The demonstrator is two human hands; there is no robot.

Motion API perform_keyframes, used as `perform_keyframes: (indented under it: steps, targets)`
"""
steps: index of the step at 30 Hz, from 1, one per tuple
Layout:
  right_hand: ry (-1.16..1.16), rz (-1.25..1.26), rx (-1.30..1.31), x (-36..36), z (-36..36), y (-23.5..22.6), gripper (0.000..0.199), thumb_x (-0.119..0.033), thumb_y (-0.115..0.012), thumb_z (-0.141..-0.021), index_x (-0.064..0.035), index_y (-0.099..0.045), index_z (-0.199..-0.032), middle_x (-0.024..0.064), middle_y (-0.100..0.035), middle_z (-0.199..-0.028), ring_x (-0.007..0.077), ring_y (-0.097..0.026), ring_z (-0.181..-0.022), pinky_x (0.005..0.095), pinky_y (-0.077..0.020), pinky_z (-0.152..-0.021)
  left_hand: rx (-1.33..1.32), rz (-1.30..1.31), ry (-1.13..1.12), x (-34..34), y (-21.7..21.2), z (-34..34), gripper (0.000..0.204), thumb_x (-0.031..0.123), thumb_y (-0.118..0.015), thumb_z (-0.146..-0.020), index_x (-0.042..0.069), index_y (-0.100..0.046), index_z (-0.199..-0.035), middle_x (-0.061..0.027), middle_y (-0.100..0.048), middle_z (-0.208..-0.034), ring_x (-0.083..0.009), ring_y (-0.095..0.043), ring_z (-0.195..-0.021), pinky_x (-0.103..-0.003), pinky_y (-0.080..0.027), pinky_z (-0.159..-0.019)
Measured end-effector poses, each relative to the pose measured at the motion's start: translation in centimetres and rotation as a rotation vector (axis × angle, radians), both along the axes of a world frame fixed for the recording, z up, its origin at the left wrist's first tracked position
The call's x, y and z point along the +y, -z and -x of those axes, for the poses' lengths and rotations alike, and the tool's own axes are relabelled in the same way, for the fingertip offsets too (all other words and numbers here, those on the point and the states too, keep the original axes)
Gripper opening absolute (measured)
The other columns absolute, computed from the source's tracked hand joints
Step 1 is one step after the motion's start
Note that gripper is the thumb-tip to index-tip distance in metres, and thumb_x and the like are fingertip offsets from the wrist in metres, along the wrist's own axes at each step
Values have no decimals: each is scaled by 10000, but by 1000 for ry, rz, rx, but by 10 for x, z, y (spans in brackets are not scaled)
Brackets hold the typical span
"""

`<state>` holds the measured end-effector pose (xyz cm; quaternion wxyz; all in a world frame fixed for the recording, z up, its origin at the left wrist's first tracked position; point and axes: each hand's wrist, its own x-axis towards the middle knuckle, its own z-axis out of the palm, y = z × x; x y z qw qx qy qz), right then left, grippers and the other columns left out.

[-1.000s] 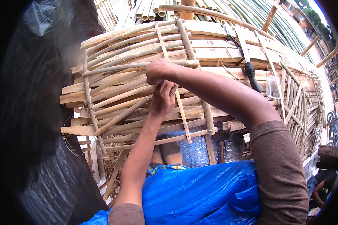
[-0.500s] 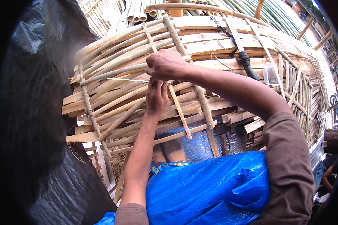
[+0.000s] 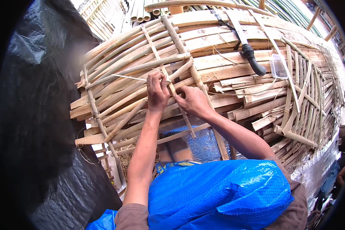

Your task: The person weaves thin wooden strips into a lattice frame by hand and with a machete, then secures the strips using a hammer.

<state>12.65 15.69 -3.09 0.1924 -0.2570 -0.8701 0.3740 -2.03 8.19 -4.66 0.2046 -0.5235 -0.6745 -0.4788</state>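
Note:
A bamboo frame of round poles and split slats lies before me. My left hand is closed at a joint where poles cross a flat slat. A thin pale strip sticks out leftward from its fingers. Beside it, my right hand has thumb and fingers pinched together at the slat's right edge; what lies between them is hidden. Another thin strip curves away to the right, near the right hand; whether it is held I cannot tell.
Stacked split timber lies beneath the frame. A curved tool with a black-wrapped handle and a clear plastic box rest on it. Another bamboo lattice leans at right. Black sheeting hangs at left; blue tarp is close to me.
My right hand has come down from above the left hand to its right side, and its raised elbow has dropped. The left hand stays at the joint with the strip.

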Motion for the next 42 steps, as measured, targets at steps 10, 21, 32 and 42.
perform_keyframes:
  steps: [10,21,32,42]
  targets:
    - [-16,-42,64,17,13,4,395,-302,-745,-833,-40,-674,-1120,194,-714,-853,375,-697,-814,457,-545,-725,-44,41,-16,0,-1,-6,70,49,-580,-951,-3,-538,-974,-181,-563,-1004,-366,-557,-955,-456,-460,-855]
    - [10,-482,200,26,10,-11,325,-251,-679,-889,-108,-632,-1177,110,-631,-1030,305,-638,-965,411,-561,-693,-169,-42,-16,0,-1,-6,101,84,-590,-968,-5,-542,-965,-164,-570,-971,-335,-574,-907,-422,-480,-821]
    - [-159,-587,238,52,6,-2,267,-41,-619,-847,-22,-641,-1111,150,-634,-1123,316,-633,-1056,405,-546,-865,-160,-49,1,0,1,-8,87,80,-579,-980,2,-540,-982,-150,-574,-988,-306,-574,-895,-386,-489,-758]
    - [-206,-622,201,59,4,11,465,-50,-571,-843,-15,-594,-1306,192,-599,-1295,331,-576,-1226,456,-389,-1135,-195,-44,-15,2,6,-5,79,73,-580,-977,5,-539,-987,-140,-560,-1004,-277,-575,-863,-365,-502,-704]
